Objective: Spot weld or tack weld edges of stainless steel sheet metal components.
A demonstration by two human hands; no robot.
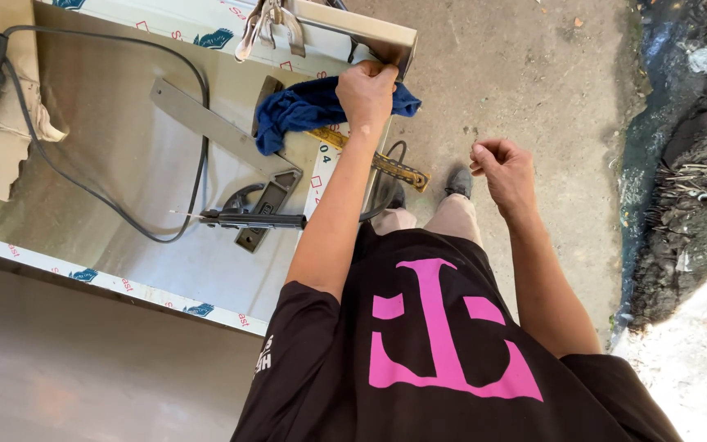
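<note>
My left hand (367, 92) presses down on the blue rag (300, 112) at the steel worktop (108, 155) edge, fingers curled over it. My right hand (502, 169) hangs loosely clenched, holding nothing.

I see both of my arms bare below short dark sleeves. My left arm stretches straight ahead, nearly locked at the elbow, with the wrist bent slightly down. My left hand (367, 90) is clenched, knuckles up, fingers (382, 69) curled tight and pressing down at the far end of its reach. My right arm hangs looser, bent at the elbow and angled outward from my chest. My right hand (502, 168) floats free to the right of the left hand and nearer my body, fingers half curled into a loose fist, gripping nothing.
</note>
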